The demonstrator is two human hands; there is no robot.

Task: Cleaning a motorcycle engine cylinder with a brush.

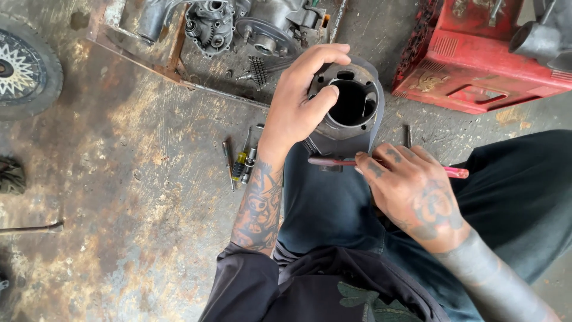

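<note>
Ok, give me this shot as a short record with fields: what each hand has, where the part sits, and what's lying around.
Left hand: grips the rim of a dark metal engine cylinder, thumb at its bore
Right hand: holds a red-handled tool against the cylinder's lower edge
Cylinder support: rests on the person's knee
Floor, left: screwdrivers, wheel
Floor, top: engine parts in a tray
Floor, right: red crate

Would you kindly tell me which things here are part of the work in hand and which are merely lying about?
In hand:
- engine cylinder, gripped by the left hand
- red-handled tool, held by the right hand

Lying about:
- screwdrivers on the floor
- engine case
- red crate
- wheel
</note>
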